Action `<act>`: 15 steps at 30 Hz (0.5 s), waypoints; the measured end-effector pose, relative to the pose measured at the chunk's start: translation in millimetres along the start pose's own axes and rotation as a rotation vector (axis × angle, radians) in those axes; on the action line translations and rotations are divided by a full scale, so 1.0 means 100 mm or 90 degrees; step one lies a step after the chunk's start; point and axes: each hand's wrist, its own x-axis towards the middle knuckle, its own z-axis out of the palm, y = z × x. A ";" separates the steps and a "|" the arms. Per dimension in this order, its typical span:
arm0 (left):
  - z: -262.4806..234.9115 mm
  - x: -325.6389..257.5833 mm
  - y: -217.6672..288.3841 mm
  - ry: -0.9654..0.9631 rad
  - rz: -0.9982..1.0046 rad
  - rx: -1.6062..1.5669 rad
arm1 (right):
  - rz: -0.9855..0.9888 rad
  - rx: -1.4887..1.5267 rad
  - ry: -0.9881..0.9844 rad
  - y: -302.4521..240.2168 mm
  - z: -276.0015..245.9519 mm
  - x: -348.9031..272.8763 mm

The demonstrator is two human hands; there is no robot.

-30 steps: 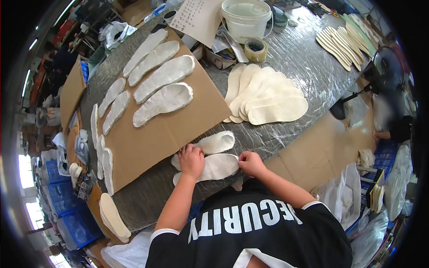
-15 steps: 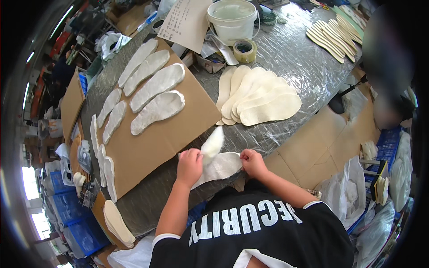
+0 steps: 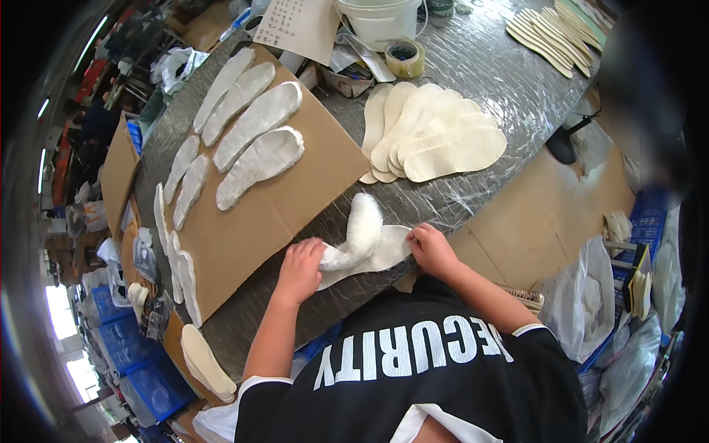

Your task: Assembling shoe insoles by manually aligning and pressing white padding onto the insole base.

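Note:
My left hand (image 3: 301,267) grips the heel end of a white fleecy insole (image 3: 360,232) and lifts it so that it stands tilted above the table. Under it lies a second flat white insole (image 3: 384,251), and my right hand (image 3: 431,249) holds that one down at its right edge. Both sit at the near edge of the table wrapped in crinkled plastic film (image 3: 487,81), beside a brown cardboard sheet (image 3: 281,207).
Several fleecy insoles (image 3: 258,155) lie in rows on the cardboard. A fanned stack of cream insoles (image 3: 436,136) lies right of it. A white bucket (image 3: 378,18), a tape roll (image 3: 404,57) and a paper sheet (image 3: 299,26) stand at the back. More insoles (image 3: 550,37) lie far right.
My left hand has peeled the upper fleecy insole off the lower one and raised it. My right hand has stayed on the lower insole. The view has moved slightly.

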 end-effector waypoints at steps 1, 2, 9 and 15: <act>0.04 0.04 -0.04 -0.041 -0.014 -0.020 | 0.007 -0.003 0.008 0.05 0.03 -0.01; 0.05 0.04 -0.09 -0.054 -0.007 -0.052 | 0.011 -0.037 0.025 0.09 0.06 -0.02; -0.95 -0.09 -0.24 -0.123 -0.178 -0.613 | 0.068 -0.147 0.137 0.01 0.14 -0.08; -1.39 0.09 -0.76 -0.167 -0.325 -0.942 | 0.102 -0.180 0.142 -0.10 0.20 -0.12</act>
